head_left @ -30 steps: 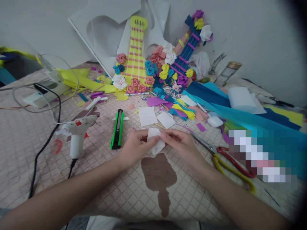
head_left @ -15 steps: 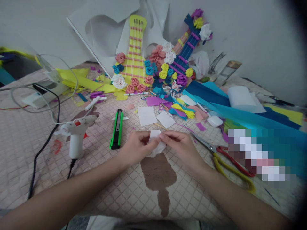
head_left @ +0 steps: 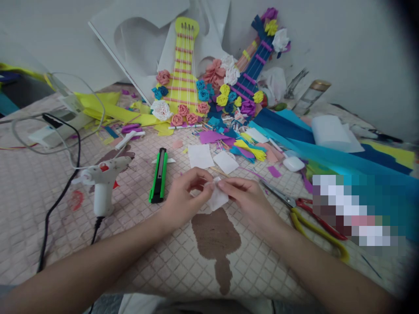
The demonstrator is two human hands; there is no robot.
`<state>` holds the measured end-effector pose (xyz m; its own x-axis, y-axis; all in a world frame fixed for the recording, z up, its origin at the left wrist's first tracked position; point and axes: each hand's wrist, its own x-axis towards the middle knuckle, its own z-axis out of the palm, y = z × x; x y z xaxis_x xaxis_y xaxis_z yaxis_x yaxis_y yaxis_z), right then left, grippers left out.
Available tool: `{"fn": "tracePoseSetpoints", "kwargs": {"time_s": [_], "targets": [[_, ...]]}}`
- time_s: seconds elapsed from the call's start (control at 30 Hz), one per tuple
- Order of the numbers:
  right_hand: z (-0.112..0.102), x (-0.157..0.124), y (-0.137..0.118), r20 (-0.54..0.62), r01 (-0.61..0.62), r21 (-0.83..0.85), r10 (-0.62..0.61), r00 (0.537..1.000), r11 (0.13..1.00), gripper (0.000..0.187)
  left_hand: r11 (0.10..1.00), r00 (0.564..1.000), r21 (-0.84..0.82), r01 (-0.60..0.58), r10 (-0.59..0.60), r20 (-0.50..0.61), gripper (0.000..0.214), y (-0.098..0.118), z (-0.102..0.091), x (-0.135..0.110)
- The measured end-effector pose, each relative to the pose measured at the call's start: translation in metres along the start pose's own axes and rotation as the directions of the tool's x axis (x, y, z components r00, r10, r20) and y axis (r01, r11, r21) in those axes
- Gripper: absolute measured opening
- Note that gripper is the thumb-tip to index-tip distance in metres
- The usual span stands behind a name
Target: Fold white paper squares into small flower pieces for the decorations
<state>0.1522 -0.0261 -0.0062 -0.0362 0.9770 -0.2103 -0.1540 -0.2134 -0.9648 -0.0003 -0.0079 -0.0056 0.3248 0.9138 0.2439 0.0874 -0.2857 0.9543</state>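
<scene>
Both my hands meet at the middle of the quilted mat. My left hand and my right hand pinch a small white square of foam paper between their fingertips, holding it just above the mat. Two more white squares lie a little beyond my fingers. A green utility knife lies to the left of my left hand. Scissors with red and yellow handles lie to the right of my right hand.
A white glue gun stands at the left, its black cord running toward me. Two paper guitars with paper flowers, yellow and blue, lean on the wall. Coloured scraps, blue sheets and a white roll fill the right side.
My left fingers have shifted upward along the white piece and the piece now looks smaller and more folded between the fingertips. Nothing else on the mat moved.
</scene>
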Motion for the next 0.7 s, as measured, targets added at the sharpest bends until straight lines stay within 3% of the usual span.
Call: {"fn": "tracePoseSetpoints", "kwargs": {"time_s": [0.2, 0.4, 0.7], "targets": [[0.0000, 0.0003, -0.0005, -0.004, -0.002, 0.016, 0.002, 1.000, 1.000, 0.016, 0.999, 1.000, 0.046, -0.004, 0.004, 0.013, 0.015, 0.0033, -0.0015, 0.0010], [-0.0007, -0.0007, -0.0014, -0.002, -0.016, 0.023, 0.017, 1.000, 1.000, 0.017, 0.999, 0.999, 0.040, 0.027, -0.026, -0.023, 0.010, 0.0054, 0.0009, 0.0024], [-0.0011, -0.0010, -0.0009, 0.002, -0.012, 0.029, 0.012, 1.000, 1.000, 0.015, 0.999, 0.999, -0.004, 0.045, -0.045, 0.010, 0.006, 0.0011, 0.0009, 0.0016]]}}
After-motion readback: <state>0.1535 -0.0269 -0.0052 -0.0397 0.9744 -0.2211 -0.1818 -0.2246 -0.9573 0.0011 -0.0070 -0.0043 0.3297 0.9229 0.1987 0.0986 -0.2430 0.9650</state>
